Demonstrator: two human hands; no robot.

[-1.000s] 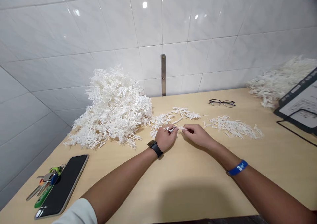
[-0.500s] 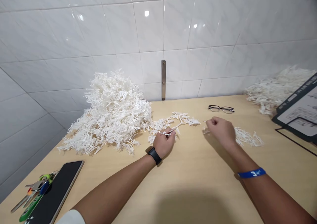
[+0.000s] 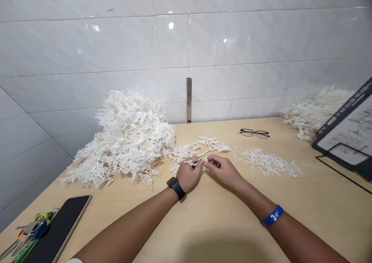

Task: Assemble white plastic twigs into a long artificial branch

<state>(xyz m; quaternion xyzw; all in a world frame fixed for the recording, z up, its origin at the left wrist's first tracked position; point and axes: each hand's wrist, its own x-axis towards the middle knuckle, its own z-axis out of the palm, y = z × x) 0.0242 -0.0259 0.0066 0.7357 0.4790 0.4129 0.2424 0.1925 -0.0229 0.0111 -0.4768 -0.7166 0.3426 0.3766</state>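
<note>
My left hand point(image 3: 188, 174), with a black watch on the wrist, pinches a small white plastic sprig point(image 3: 194, 162) just above the wooden table point(image 3: 221, 224). My right hand point(image 3: 222, 170), with a blue wristband, has its fingertips closed on the same sprig from the right. A larger white branch point(image 3: 210, 145) lies flat just beyond both hands. A big heap of white plastic branches point(image 3: 128, 135) rises to the left. A flat scatter of small white pieces point(image 3: 269, 164) lies to the right of my right hand.
Glasses point(image 3: 254, 133) lie near the tiled wall. A phone point(image 3: 58, 232) and keys point(image 3: 26, 234) sit at the front left. Another white heap point(image 3: 312, 110) and a dark-framed board point(image 3: 345, 133) stand at the right. A metal bracket point(image 3: 189, 99) is fixed to the wall.
My right hand went out to the scatter of small pieces on the right, then came back to the sprig in my left hand. The camera tilted up slightly.
</note>
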